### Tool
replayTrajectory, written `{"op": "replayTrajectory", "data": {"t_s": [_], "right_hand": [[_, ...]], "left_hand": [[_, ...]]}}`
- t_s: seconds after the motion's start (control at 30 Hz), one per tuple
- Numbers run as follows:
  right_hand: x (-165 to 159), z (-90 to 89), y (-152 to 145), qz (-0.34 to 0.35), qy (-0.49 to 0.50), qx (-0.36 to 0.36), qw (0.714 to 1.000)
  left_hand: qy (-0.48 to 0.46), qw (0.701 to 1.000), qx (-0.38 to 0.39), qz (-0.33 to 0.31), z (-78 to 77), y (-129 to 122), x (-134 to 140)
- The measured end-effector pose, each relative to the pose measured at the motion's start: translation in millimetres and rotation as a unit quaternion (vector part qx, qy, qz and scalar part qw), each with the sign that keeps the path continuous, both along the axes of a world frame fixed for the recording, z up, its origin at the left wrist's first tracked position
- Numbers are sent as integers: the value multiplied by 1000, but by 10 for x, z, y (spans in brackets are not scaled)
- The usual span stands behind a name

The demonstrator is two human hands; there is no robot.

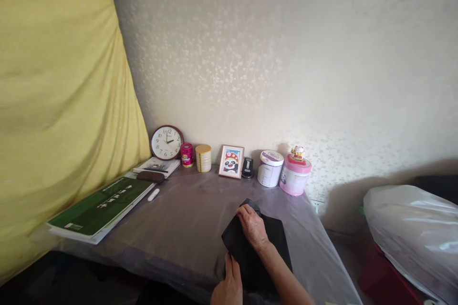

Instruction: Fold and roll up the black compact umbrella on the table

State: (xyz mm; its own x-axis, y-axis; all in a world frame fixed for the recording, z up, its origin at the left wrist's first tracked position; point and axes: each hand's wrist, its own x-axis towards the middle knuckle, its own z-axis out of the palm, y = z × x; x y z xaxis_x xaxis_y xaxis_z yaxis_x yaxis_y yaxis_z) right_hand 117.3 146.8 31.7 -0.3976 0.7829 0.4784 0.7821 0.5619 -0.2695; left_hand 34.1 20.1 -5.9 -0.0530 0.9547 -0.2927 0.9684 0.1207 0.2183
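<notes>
A black folded cloth [274, 238], perhaps a garment, lies on the front right part of the table, with a small flap of it sticking up at the far end. My right hand [251, 226] rests across its upper part, fingers bent and pinching the fabric near that flap. At the cloth's near left edge is my left hand [231, 281], its visible fingers stretched out and touching the edge. My right forearm covers part of the cloth.
Along the wall stand a clock [167, 143], a pink tin [186, 155], a yellow-lidded canister [203, 158], a panda picture frame [231, 162], a black stapler-like object [247, 167] and two tubs [270, 171]. A green book [107, 205] lies left on the grey-covered table [171, 238].
</notes>
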Motion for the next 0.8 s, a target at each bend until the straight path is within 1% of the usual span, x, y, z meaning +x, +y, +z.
{"op": "replayTrajectory", "data": {"t_s": [0.13,0.23,0.27,0.33,0.4,0.47,0.53,0.6,0.7,0.77,0.8], "right_hand": [[-25,-140,3,-3,-46,22,999],[-29,-181,5,-8,-56,28,998],[-30,-187,7,-8,-55,30,998],[-33,-194,11,-5,-52,35,998],[-37,-195,15,-4,-51,38,998],[-38,-195,18,-6,-53,37,998],[-35,-198,24,-4,-52,32,998],[-23,-207,37,-2,-46,24,999],[12,-230,77,5,-29,16,999],[46,-248,125,15,-19,6,1000],[65,-257,155,18,-15,-1,1000]], "left_hand": [[-26,999,22,5,-71,-14,-23],[-41,999,29,3,-44,-75,-102],[-39,998,44,0,-18,-99,-131],[-33,994,103,-12,45,-132,-178],[-30,983,173,-46,92,-133,-195],[-27,970,226,-91,82,-94,-181],[-16,957,263,-117,-12,-33,-151],[0,953,281,-117,-174,30,-117],[26,951,294,-90,-430,92,-79],[23,952,295,-81,-538,107,-65],[17,954,290,-77,-563,109,-61]]}}
